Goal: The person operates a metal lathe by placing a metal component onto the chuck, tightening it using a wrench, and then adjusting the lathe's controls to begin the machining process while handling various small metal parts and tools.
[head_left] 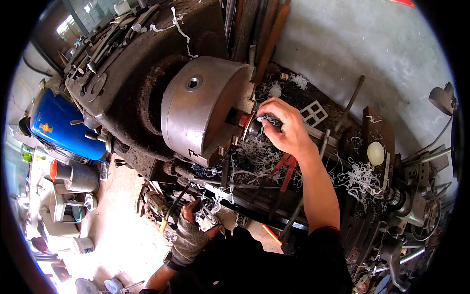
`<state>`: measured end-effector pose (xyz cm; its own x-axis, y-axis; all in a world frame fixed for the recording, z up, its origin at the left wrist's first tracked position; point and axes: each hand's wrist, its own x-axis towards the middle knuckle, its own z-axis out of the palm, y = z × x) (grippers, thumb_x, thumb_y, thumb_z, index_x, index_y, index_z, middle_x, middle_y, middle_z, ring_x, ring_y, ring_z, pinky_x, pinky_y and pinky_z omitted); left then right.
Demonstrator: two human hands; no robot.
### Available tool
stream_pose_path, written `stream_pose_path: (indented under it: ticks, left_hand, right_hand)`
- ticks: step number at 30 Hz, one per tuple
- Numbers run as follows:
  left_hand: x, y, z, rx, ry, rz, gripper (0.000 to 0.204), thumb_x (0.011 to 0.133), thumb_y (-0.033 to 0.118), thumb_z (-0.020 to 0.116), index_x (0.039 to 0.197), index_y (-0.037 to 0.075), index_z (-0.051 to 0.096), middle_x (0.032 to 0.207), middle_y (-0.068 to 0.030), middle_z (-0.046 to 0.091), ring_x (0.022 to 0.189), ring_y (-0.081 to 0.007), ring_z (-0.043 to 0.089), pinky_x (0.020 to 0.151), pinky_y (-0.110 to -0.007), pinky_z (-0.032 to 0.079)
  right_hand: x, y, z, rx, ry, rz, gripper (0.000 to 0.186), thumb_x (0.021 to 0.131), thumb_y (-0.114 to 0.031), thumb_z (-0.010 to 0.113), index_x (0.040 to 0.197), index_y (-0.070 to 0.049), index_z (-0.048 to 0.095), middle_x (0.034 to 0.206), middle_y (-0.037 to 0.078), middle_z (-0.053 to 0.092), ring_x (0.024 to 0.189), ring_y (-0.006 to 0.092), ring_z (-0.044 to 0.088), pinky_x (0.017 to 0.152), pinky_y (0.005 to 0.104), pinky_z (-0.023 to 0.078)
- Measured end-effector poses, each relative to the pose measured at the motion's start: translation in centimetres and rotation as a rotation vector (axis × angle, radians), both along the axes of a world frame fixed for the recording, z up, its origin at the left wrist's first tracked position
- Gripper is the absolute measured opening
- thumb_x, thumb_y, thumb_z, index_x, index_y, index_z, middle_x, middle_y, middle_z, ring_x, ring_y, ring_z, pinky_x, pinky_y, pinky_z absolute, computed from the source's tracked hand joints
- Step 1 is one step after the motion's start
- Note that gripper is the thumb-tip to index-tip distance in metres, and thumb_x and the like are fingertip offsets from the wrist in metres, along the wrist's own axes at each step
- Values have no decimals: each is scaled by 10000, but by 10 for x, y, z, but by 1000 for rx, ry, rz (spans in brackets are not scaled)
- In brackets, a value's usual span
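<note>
A large steel lathe chuck point(188, 108) fills the middle, with a short round workpiece point(253, 126) showing a reddish band at its jaws. Bare and bent at the fingers, my right hand point(286, 125) is closed at the workpiece's outer end. A small greyish-white bit shows between thumb and fingertips; its kind is unclear. Lower down, my left hand point(188, 237) wears a grey fingerless knit glove. Its fingers curl round a shiny metal part point(207, 218) at the front of the lathe, mostly covered by the hand.
Pale curly shavings point(362, 181) litter the lathe bed. Red-handled pliers point(288, 174) lie below my right wrist. A pale oval object point(375, 153) sits at the right. Tools point(105, 44) crowd the headstock top. A blue drum-like body point(63, 125) and buckets point(84, 177) stand left.
</note>
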<state>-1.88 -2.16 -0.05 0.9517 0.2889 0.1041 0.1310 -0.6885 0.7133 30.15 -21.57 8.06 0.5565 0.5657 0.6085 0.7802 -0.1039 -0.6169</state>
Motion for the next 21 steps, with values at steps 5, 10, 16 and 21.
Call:
stream_pose_path:
  ticks: [5, 10, 16, 21]
  left_hand:
    - [-2, 1, -15, -22, -26, 13, 978, 629, 370, 931, 1353, -52, 427, 1201, -223, 519, 1100, -380, 539, 962, -463, 456]
    - [-3, 2, -21, -25, -19, 26, 992, 629, 402, 924, 1349, -56, 420, 1208, -220, 509, 1101, -368, 525, 963, -462, 446]
    - [-1, 0, -13, -46, 0, 38, 990, 639, 386, 928, 1357, -58, 412, 1215, -221, 498, 1120, -368, 520, 978, -460, 444]
    - [4, -4, -9, -11, -21, 18, 952, 659, 329, 926, 1360, -62, 415, 1204, -223, 509, 1105, -366, 541, 962, -451, 464]
  right_hand:
    - [11, -3, 2, -37, 61, 86, 192, 779, 66, 679, 946, -3, 617, 945, 112, 652, 851, 253, 665, 743, 342, 534]
    - [16, -6, 2, -67, 172, 114, 210, 793, 53, 712, 983, -5, 643, 949, 101, 665, 862, 232, 668, 749, 337, 538]
    - [23, -9, 8, -101, 222, 179, 172, 792, 50, 712, 948, 6, 653, 954, 92, 663, 876, 220, 655, 800, 341, 520]
    - [29, -7, 6, -83, 150, 204, 155, 777, 60, 706, 905, 6, 638, 964, 89, 665, 890, 226, 655, 821, 346, 513]
